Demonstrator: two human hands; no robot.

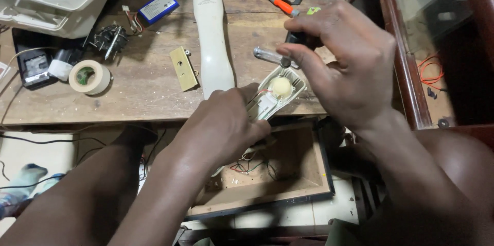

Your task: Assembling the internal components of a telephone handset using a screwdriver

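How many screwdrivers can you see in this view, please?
2: a clear-handled screwdriver in the right hand over the open handset, and an orange-handled one at the table's far edge. Others may be hidden.

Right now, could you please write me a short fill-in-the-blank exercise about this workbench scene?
1. The left hand holds the opened handset half at the table's ____ edge.
2. The right hand holds a ____ over it.
3. The tape roll lies ____ of the white handset cover.

Missing words: front; screwdriver; left

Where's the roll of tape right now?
The roll of tape lies on the wooden table, far left in the head view, left of the small brass plate and the white handset cover.
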